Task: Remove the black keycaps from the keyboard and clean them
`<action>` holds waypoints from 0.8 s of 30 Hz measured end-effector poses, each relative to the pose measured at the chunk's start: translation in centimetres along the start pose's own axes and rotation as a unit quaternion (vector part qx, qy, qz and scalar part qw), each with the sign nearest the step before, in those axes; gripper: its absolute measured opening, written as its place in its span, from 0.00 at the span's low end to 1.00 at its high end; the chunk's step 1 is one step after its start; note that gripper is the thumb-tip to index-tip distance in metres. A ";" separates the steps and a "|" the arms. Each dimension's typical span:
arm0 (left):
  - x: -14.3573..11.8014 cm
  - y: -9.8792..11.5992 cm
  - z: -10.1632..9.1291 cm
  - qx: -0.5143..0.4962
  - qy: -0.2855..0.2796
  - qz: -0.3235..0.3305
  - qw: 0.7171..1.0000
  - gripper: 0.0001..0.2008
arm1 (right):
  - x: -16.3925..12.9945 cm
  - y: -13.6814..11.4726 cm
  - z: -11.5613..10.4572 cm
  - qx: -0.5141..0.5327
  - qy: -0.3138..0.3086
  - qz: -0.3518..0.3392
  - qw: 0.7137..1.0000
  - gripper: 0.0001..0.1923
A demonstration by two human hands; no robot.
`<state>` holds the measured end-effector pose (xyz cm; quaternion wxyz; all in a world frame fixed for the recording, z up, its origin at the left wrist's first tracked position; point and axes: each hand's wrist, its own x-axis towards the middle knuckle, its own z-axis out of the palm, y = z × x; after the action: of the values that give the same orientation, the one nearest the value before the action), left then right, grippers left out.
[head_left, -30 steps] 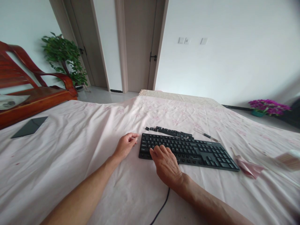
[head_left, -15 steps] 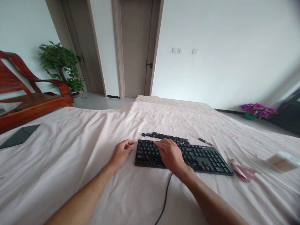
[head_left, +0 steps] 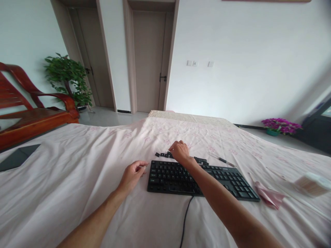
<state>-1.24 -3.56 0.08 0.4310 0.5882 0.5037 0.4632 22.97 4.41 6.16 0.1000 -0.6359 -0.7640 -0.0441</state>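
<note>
A black keyboard (head_left: pixel 207 177) lies on the pale pink bedsheet (head_left: pixel 77 179), its cable running toward me. Just beyond its far edge sits a row of loose black keycaps (head_left: pixel 161 154). My right hand (head_left: pixel 179 152) reaches over the keyboard and rests on that row, fingers curled down onto the keycaps; whether it grips one is hidden. My left hand (head_left: pixel 132 174) lies on the sheet just left of the keyboard, fingers loosely pinched around a thin pale stick-like thing.
A slim screwdriver-like tool (head_left: pixel 221 159) lies behind the keyboard's right part. Pink folded paper (head_left: pixel 267 196) and a small box (head_left: pixel 311 183) sit at the right. A dark tablet (head_left: pixel 17 156) lies far left, beside a wooden chair (head_left: pixel 31 110). Doors and potted plants stand behind.
My right hand has moved from the keyboard's near left keys forward, across the keys, to the row of loose keycaps. My left hand has stayed beside the keyboard. The view has tilted up.
</note>
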 end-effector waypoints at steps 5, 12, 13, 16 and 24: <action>0.1 -0.1 0.0 -0.004 0.001 -0.005 1.000 0.17 | 1.4 -0.6 0.6 -0.024 -0.017 0.009 1.000 0.11; 0.0 -0.1 -0.1 0.000 -0.006 -0.002 1.000 0.17 | 1.6 -1.4 0.7 -0.053 -0.029 -0.007 0.998 0.10; 0.0 -0.1 -0.1 0.000 -0.006 0.000 1.000 0.17 | 1.5 -1.5 0.7 -0.055 -0.027 -0.009 0.998 0.10; 0.0 0.0 -0.2 -0.002 -0.002 0.000 1.000 0.17 | 1.4 -1.7 0.7 -0.063 -0.026 -0.012 0.998 0.12; -0.1 0.3 -0.1 0.002 -0.003 -0.007 1.000 0.17 | 1.9 -1.9 1.3 -0.076 -0.052 -0.007 0.996 0.11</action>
<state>-1.31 -3.70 0.34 0.4346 0.5865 0.5075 0.4577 20.61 6.15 5.46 0.0110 -0.6374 -0.7673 -0.0697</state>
